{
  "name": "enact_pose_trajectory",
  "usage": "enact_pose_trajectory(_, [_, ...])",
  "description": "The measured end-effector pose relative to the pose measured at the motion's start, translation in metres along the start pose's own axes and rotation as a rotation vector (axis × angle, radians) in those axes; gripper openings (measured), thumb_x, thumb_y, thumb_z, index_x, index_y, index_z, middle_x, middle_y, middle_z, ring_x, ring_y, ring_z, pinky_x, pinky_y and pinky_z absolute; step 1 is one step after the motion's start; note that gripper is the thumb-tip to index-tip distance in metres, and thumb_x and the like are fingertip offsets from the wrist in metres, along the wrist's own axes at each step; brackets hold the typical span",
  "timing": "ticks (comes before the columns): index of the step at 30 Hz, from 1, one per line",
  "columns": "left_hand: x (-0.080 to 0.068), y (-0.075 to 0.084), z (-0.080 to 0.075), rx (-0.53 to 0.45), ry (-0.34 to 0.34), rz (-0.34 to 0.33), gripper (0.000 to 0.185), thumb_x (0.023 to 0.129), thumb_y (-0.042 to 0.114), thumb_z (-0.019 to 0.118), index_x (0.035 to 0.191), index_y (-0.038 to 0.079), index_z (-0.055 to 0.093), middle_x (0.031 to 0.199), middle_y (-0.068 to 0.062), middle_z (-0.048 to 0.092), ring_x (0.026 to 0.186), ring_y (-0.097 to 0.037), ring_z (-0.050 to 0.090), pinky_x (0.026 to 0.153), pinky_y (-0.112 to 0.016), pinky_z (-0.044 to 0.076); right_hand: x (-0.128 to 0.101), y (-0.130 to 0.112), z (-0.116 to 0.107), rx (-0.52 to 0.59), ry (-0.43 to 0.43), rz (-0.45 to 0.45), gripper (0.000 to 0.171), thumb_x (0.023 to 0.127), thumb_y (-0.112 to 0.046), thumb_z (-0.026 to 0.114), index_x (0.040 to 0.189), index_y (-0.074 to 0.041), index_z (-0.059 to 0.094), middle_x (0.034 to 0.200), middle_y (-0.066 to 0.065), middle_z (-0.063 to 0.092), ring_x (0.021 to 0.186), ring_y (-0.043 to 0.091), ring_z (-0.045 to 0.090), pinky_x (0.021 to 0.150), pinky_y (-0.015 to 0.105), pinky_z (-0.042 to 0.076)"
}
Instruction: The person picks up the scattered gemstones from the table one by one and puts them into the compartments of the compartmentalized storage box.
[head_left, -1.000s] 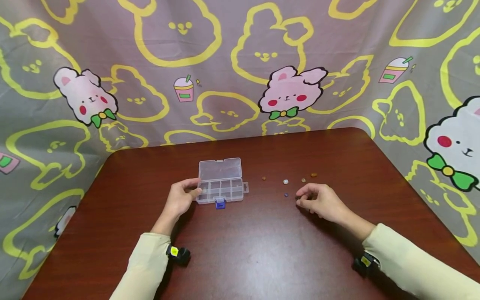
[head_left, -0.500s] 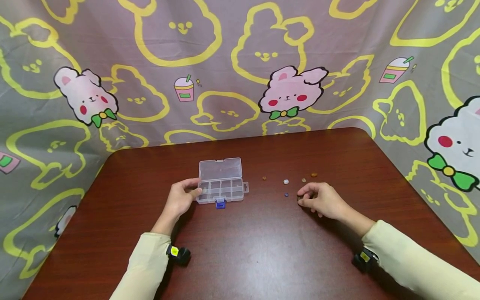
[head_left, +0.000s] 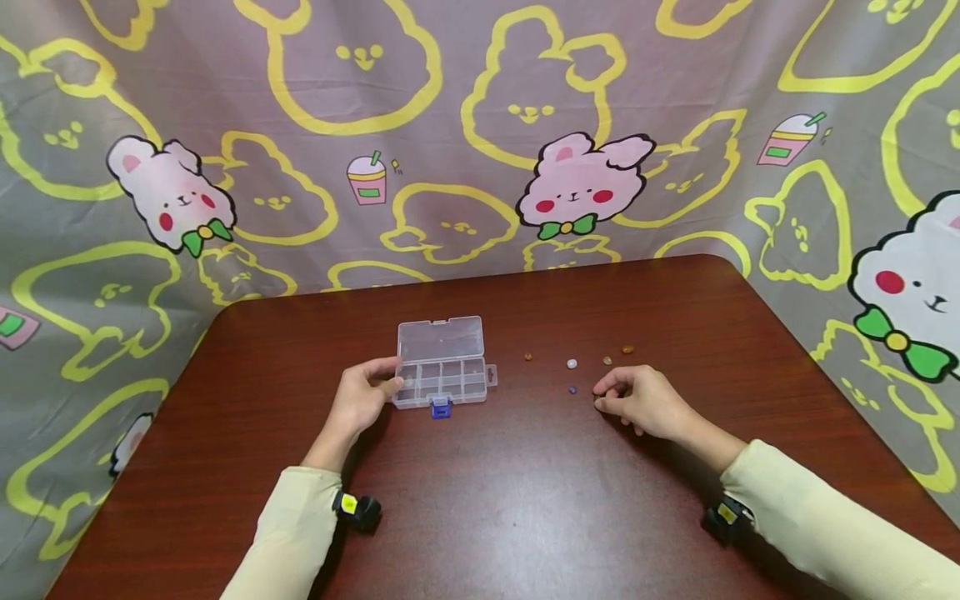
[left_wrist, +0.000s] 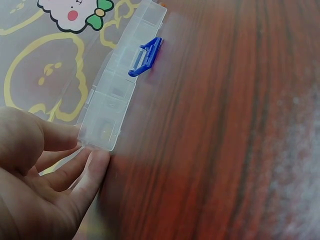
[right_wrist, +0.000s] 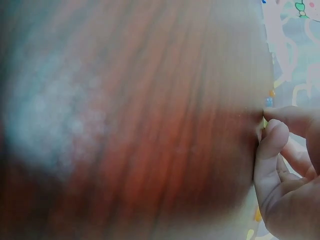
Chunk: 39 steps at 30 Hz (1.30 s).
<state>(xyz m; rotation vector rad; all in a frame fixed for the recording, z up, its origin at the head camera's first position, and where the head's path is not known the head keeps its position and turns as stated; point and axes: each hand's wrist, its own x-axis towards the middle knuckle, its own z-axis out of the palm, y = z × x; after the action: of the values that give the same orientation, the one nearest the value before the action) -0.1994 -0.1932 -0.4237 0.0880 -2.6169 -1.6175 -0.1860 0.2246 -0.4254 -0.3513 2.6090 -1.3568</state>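
A clear plastic compartment box [head_left: 442, 377] lies on the dark wooden table [head_left: 525, 500], lid open away from me, blue latch [head_left: 440, 407] at its front. My left hand [head_left: 392, 385] holds the box's left end with thumb and fingers; in the left wrist view the fingertips [left_wrist: 95, 160] touch the corner of the box [left_wrist: 112, 100]. My right hand [head_left: 600, 400] rests on the table right of the box, thumb and forefinger pinched together on a small dark bead [head_left: 597, 405]. In the right wrist view the fingertips [right_wrist: 272, 125] meet at the tabletop.
Loose beads lie just beyond my right hand: an orange one [head_left: 528, 357], a white one [head_left: 572, 363], a brownish one [head_left: 607, 361], another orange one [head_left: 627, 349] and a blue one [head_left: 572, 389]. A cartoon rabbit cloth [head_left: 570, 192] hangs around the table.
My right hand's fingers have drawn together on the small bead and the hand has shifted slightly. The left hand and the box have not moved.
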Motion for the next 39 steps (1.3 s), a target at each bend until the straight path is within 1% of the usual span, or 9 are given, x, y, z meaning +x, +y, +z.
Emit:
enact_pose_trajectory(5, [0.0000, -0.0005, 0.0003, -0.012, -0.001, 0.006, 0.033, 0.091, -0.007, 0.066, 0.124, -0.010, 0.065, 0.118, -0.028, 0.066, 0.079, -0.014, 0.063, 0.064, -0.017, 0.050, -0.0001, -0.0004, -0.0003, -0.006, 0.003, 0.003, 0.009, 0.087, -0.003, 0.074, 0.095, -0.003, 0.071, 0.068, 0.003, 0.058, 0.046, 0.016, 0.050, 0.038, 0.033, 0.047])
enact_pose_trajectory(12, [0.0001, -0.0012, -0.0003, -0.004, -0.001, -0.003, 0.033, 0.091, -0.006, 0.066, 0.124, -0.008, 0.065, 0.119, -0.027, 0.066, 0.077, -0.012, 0.062, 0.064, -0.017, 0.050, 0.0004, -0.0004, -0.0003, -0.016, 0.003, -0.003, 0.008, 0.087, -0.003, 0.074, 0.094, -0.004, 0.071, 0.069, 0.003, 0.058, 0.046, 0.016, 0.051, 0.038, 0.033, 0.047])
enact_pose_trajectory(22, [0.0012, -0.0016, -0.0008, -0.005, -0.005, -0.004, 0.034, 0.091, -0.006, 0.066, 0.125, -0.008, 0.065, 0.120, -0.026, 0.066, 0.080, -0.014, 0.062, 0.064, -0.017, 0.049, 0.0003, -0.0009, 0.0000, -0.027, 0.009, 0.008, 0.007, 0.087, -0.004, 0.074, 0.094, -0.005, 0.071, 0.070, 0.004, 0.058, 0.047, 0.016, 0.051, 0.038, 0.033, 0.047])
enact_pose_trajectory(30, [0.0009, -0.0018, -0.0010, -0.016, -0.005, -0.002, 0.034, 0.091, -0.006, 0.066, 0.125, -0.008, 0.065, 0.120, -0.026, 0.066, 0.075, -0.009, 0.060, 0.063, -0.017, 0.049, 0.0003, 0.0001, 0.0016, -0.035, 0.015, -0.001, 0.006, 0.087, -0.004, 0.074, 0.092, -0.005, 0.070, 0.070, 0.003, 0.058, 0.046, 0.016, 0.051, 0.038, 0.033, 0.047])
enact_pose_trajectory(39, [-0.0012, -0.0012, -0.0011, -0.024, -0.012, 0.004, 0.033, 0.091, -0.008, 0.065, 0.125, -0.011, 0.064, 0.119, -0.029, 0.065, 0.073, -0.011, 0.061, 0.061, -0.018, 0.048, -0.0009, -0.0016, 0.0025, -0.040, 0.025, 0.004, 0.006, 0.087, -0.003, 0.073, 0.092, -0.005, 0.070, 0.069, 0.003, 0.059, 0.046, 0.018, 0.053, 0.038, 0.034, 0.048])
